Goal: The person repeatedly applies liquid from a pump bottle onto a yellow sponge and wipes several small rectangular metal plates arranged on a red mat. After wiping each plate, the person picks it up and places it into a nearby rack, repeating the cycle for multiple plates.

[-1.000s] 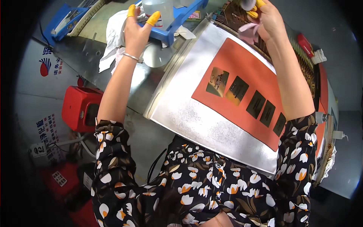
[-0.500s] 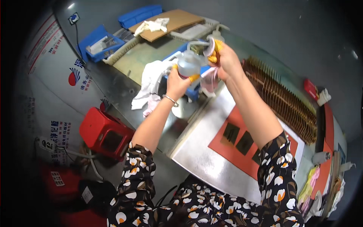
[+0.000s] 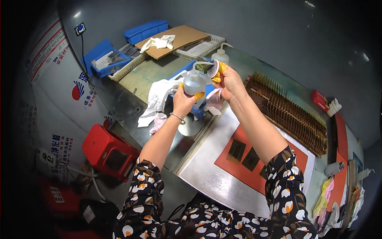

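My left hand (image 3: 183,103), with yellow finger covers, is wrapped round a clear squeeze bottle (image 3: 194,84) that has a bent spout. In my right hand (image 3: 231,83), also with yellow finger covers, is a pale pinkish cloth (image 3: 215,100), part of it bunched at the fingertips and part hanging below. The spout's tip reaches that bunched part; whether liquid comes out is too small to see. Behind the hands stands a blue tray (image 3: 178,72) on the bench. A white cloth (image 3: 158,97) and a pink cloth (image 3: 158,122) lie left of the bottle.
Dark flat plates (image 3: 236,150) lie on an orange-red mat (image 3: 227,161) under my right forearm. Beyond it stands a long brown rack (image 3: 286,115) of thin upright sheets. A second bottle (image 3: 220,57) is behind my right hand. A red stool (image 3: 107,149) stands at left.
The view has shifted slightly, so the bench sits a little differently in the picture. Both hands keep their hold on the bottle and the cloth, with the spout still at the cloth.
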Action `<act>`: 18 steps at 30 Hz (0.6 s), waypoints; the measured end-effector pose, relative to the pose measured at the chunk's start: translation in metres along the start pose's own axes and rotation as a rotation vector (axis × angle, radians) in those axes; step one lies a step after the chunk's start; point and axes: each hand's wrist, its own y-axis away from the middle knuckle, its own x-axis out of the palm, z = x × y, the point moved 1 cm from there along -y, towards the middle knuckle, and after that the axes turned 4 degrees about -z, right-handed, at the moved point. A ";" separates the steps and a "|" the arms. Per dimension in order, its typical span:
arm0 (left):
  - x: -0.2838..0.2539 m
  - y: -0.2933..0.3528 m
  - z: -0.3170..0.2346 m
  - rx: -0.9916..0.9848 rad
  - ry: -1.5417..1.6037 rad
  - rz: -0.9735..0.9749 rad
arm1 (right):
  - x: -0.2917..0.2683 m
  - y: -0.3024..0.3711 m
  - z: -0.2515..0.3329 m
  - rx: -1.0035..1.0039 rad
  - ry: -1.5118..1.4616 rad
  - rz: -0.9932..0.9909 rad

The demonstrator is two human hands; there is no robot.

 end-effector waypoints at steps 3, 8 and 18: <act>0.001 0.001 -0.005 -0.003 0.040 -0.017 | -0.001 -0.001 0.002 0.003 0.029 -0.018; 0.000 0.003 -0.001 -0.022 0.053 -0.022 | 0.005 0.003 0.003 0.033 0.052 -0.078; 0.006 -0.002 -0.012 -0.005 0.126 0.019 | -0.002 0.000 0.012 0.048 -0.108 0.042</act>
